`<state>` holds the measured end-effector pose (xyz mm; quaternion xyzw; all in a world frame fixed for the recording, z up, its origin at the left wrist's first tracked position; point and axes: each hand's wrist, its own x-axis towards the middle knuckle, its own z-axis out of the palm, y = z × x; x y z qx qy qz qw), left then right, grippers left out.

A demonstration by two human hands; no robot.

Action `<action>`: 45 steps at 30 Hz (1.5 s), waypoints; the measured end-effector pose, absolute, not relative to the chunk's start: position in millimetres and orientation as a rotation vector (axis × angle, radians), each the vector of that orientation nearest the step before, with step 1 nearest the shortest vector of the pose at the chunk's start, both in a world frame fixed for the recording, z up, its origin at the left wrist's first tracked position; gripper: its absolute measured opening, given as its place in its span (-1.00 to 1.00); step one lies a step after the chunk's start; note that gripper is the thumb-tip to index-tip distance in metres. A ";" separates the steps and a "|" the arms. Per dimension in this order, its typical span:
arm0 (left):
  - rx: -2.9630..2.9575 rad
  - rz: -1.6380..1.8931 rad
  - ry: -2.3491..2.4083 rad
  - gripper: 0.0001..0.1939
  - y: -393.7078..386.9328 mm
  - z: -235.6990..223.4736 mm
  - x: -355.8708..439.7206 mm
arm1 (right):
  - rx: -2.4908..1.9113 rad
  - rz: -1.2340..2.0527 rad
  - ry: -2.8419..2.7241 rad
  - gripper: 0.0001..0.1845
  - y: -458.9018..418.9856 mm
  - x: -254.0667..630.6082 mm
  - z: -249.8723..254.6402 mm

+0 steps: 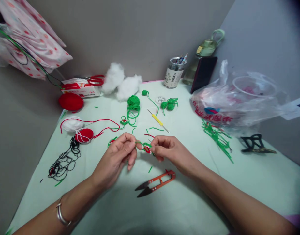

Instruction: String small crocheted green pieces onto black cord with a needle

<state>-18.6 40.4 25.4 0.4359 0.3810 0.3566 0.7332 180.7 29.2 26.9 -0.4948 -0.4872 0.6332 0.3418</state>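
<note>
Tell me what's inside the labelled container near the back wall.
A few pens or pencils poke above the container; its sides hide their lower ends and anything deeper.

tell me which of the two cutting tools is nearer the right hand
The orange-handled snips, lying on the table close to the right hand; the red-handled scissors rest farther back, on the box at left.
</note>
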 end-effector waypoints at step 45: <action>1.439 0.702 1.061 -0.87 40.9 19.1 -16.4 | -1.232 0.766 -1.836 -0.83 21.9 196.1 35.1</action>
